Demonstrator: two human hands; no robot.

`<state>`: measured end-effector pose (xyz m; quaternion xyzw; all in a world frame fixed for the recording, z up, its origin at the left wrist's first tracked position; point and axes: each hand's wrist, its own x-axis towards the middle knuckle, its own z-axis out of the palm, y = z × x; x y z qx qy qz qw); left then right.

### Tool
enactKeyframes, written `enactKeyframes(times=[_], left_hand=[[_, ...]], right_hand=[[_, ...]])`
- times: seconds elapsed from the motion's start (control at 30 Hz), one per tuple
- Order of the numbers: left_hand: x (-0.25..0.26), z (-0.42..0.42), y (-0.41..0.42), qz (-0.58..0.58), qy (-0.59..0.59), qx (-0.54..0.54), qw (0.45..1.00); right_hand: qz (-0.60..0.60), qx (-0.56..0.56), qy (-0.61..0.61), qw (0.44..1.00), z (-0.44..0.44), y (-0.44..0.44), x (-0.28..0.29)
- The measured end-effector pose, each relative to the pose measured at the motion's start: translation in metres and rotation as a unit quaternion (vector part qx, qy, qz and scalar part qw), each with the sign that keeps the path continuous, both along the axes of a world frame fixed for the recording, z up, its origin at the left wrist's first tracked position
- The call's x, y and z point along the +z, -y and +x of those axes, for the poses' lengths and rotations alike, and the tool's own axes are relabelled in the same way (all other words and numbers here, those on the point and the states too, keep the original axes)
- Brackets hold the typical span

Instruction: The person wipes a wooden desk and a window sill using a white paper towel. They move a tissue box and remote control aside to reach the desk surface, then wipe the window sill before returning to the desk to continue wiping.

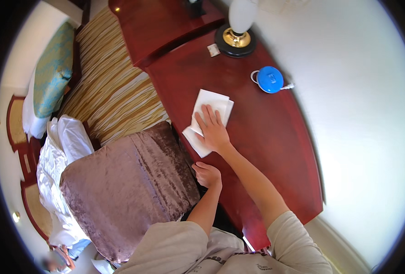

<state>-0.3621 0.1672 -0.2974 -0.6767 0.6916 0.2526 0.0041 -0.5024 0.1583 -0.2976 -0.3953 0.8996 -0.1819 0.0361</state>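
Observation:
My right hand (pixel 211 129) lies flat, fingers spread, on a folded white cloth (pixel 213 99) on the reddish-brown wooden desk (pixel 264 144). The cloth's lower corner reaches the desk's near left edge. My left hand (pixel 207 174) is closed in a loose fist beside that edge, between the desk and a seat covered in mauve crushed velvet (pixel 120 188); nothing shows in it. Beyond my right hand, a round blue-topped object with a white cord (pixel 270 79) rests near the wall.
A lamp with a brass and black base (pixel 236 39) stands by a small packet (pixel 213 50). A second wooden surface (pixel 161 24) adjoins the desk. Left are striped carpet (pixel 120 99), white bedding (pixel 51 174) and a teal-gold cushion (pixel 53 75). Another person (pixel 63 258) is at the lower left.

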Motion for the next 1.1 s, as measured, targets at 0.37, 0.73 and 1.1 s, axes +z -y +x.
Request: enactKeyframes(times=[0.37,0.73,1.1], left_hand=[[0.002,0.002,-0.002,0.03,0.014,0.004,0.999],[0.011,-0.002,-0.005,0.04,0.017,0.02,0.999],[-0.009,0.002,-0.013,-0.117,0.005,0.022,0.993]], right_hand=[[0.126,-0.349,-0.05,0.927,-0.025,-0.251,-0.013],[0.124,-0.498,-0.061,0.856,0.025,-0.375,-0.026],[0.101,-0.658,-0.02,0.746,0.219,-0.618,-0.057]])
